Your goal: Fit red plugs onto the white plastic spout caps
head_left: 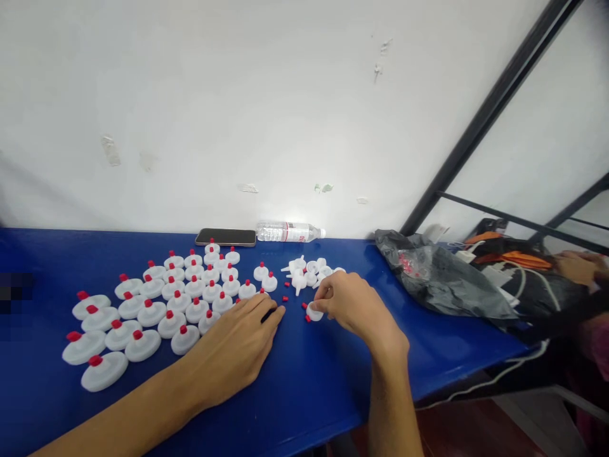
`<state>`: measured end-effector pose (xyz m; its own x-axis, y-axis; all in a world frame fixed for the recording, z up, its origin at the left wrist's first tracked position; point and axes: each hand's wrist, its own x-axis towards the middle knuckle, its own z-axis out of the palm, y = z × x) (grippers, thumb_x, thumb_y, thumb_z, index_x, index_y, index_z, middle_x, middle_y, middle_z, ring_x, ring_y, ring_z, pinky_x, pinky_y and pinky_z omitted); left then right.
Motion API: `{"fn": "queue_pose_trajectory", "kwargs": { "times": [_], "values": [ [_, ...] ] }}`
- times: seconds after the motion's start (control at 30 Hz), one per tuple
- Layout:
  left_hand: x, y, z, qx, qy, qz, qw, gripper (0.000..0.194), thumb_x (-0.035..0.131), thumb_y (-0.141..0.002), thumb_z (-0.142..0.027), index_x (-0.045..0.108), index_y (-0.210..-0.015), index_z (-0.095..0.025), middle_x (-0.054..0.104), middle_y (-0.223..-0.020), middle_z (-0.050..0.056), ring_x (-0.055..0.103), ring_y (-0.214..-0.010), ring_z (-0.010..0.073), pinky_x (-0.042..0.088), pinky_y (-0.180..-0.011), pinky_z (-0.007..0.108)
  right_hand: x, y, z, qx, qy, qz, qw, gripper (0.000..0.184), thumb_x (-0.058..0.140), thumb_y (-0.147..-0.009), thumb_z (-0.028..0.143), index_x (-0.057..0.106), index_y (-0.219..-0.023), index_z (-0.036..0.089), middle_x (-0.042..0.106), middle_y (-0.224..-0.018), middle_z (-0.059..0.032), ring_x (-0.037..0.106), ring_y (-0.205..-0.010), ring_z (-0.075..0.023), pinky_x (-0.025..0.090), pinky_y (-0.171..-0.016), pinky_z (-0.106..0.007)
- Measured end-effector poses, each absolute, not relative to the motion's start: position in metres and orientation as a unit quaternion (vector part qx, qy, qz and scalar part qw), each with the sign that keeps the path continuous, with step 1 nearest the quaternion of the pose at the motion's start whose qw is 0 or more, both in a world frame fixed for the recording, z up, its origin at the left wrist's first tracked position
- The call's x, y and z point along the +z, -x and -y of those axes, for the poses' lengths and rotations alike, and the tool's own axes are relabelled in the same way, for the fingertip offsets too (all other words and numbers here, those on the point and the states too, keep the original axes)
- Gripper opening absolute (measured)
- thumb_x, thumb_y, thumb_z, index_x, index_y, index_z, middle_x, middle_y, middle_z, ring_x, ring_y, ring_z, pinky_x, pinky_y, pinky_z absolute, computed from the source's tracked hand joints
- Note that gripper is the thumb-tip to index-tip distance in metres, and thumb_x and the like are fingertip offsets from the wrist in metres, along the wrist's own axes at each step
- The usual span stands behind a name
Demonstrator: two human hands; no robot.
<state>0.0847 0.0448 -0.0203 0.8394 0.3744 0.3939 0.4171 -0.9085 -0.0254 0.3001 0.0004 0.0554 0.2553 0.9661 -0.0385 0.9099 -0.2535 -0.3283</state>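
Note:
My right hand [354,306] pinches a round white plastic nozzle cap [314,311] just above the blue table, beside small red tip caps [307,318]. To its left, my left hand [240,339] rests low with fingers curled and thumb drawn in, at the edge of the finished-looking rows; whatever its fingertips hold is hidden. Many white nozzle caps with red tips [143,344] stand upright in rows on the left. A heap of white nozzle caps without red tips [299,279] lies beyond my hands, and a loose red tip cap [285,298] sits between them.
Against the wall lie a dark phone [226,237] and a clear plastic bottle [290,231] on its side. A grey plastic bag [442,285] with red pieces lies at the right, near cables and a black metal frame [476,133]. Another person's hand [578,266] shows far right.

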Motion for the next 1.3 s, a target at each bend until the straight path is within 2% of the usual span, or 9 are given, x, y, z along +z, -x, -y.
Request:
{"fn": "queue_pose_trajectory", "kwargs": {
  "times": [0.1,0.3,0.4,0.5,0.63,0.8,1.07,1.2,1.3],
  "values": [
    [-0.022,-0.088,-0.045,-0.192,0.955,0.22,0.058,0.04,0.042,-0.097,-0.008,0.061,-0.132,-0.012,0.068,-0.122,0.015,0.064,-0.114,0.029,0.054,-0.098,0.045,0.057,-0.298,0.0,0.122,0.777,0.605,0.12,0.01,0.078,-0.08,0.022,0.076,-0.07,0.023,0.077,-0.078,-0.0018,0.069,-0.07,-0.0178,0.04,-0.06,-0.027],
    [-0.026,-0.098,-0.047,-0.171,0.957,0.208,0.108,0.047,0.043,-0.094,-0.008,0.057,-0.138,-0.01,0.056,-0.148,0.019,0.059,-0.127,0.0349,0.051,-0.101,0.05,0.059,-0.292,0.002,0.13,0.763,0.621,0.127,0.014,0.078,-0.079,0.02,0.075,-0.066,0.024,0.076,-0.073,0.0011,0.068,-0.068,-0.0163,0.038,-0.06,-0.027],
    [-0.027,-0.1,-0.048,-0.16,0.961,0.193,0.117,0.045,0.042,-0.092,-0.006,0.061,-0.133,-0.01,0.063,-0.141,0.017,0.061,-0.125,0.0352,0.052,-0.099,0.05,0.057,-0.291,0.002,0.144,0.753,0.627,0.138,0.013,0.078,-0.078,0.019,0.074,-0.067,0.024,0.076,-0.073,0.0017,0.069,-0.067,-0.0159,0.039,-0.06,-0.026],
    [-0.028,-0.1,-0.048,-0.163,0.961,0.187,0.12,0.043,0.043,-0.092,-0.005,0.064,-0.129,-0.01,0.068,-0.134,0.014,0.062,-0.122,0.0333,0.051,-0.097,0.048,0.053,-0.294,0.001,0.185,0.753,0.615,0.144,0.004,0.076,-0.079,0.021,0.075,-0.081,0.024,0.073,-0.067,0.0029,0.068,-0.059,-0.0146,0.041,-0.059,-0.026],
    [-0.028,-0.097,-0.048,-0.167,0.962,0.174,0.127,0.04,0.046,-0.09,-0.002,0.065,-0.123,-0.012,0.07,-0.128,0.013,0.063,-0.117,0.0312,0.05,-0.096,0.045,0.05,-0.3,0.0,0.189,0.782,0.58,0.129,0.023,0.078,-0.078,0.027,0.072,-0.1,0.024,0.071,-0.064,0.0035,0.068,-0.057,-0.0162,0.04,-0.058,-0.027],
    [-0.025,-0.096,-0.047,-0.16,0.964,0.171,0.128,0.034,0.05,-0.086,0.001,0.068,-0.108,-0.016,0.072,-0.115,0.01,0.062,-0.108,0.0298,0.047,-0.091,0.044,0.051,-0.299,0.001,0.165,0.797,0.577,0.074,0.027,0.084,-0.073,0.035,0.074,-0.096,0.025,0.076,-0.079,-0.0011,0.071,-0.07,-0.0204,0.041,-0.061,-0.029],
    [-0.027,-0.096,-0.047,-0.162,0.962,0.176,0.133,0.023,0.056,-0.09,-0.003,0.069,-0.103,-0.018,0.07,-0.106,0.005,0.061,-0.1,0.0255,0.045,-0.088,0.041,0.055,-0.285,0.0,0.12,0.805,0.581,0.014,0.033,0.085,-0.071,0.045,0.077,-0.098,0.027,0.077,-0.102,-0.005,0.07,-0.095,-0.0277,0.041,-0.068,-0.033],
    [-0.026,-0.096,-0.044,-0.14,0.959,0.195,0.151,0.026,0.055,-0.09,-0.003,0.069,-0.108,-0.017,0.068,-0.107,0.007,0.061,-0.099,0.0256,0.046,-0.089,0.041,0.055,-0.286,0.002,0.098,0.799,0.592,0.018,0.024,0.079,-0.078,0.044,0.077,-0.09,0.024,0.078,-0.097,-0.0064,0.071,-0.091,-0.028,0.039,-0.066,-0.033],
    [-0.022,-0.096,-0.04,-0.115,0.955,0.218,0.166,0.039,0.054,-0.086,-0.001,0.065,-0.123,-0.012,0.067,-0.109,0.011,0.06,-0.101,0.0275,0.048,-0.091,0.041,0.057,-0.292,0.008,0.095,0.787,0.608,0.042,0.021,0.076,-0.081,0.043,0.076,-0.086,0.023,0.078,-0.094,-0.0054,0.071,-0.087,-0.0266,0.04,-0.065,-0.033]
  ]
}}
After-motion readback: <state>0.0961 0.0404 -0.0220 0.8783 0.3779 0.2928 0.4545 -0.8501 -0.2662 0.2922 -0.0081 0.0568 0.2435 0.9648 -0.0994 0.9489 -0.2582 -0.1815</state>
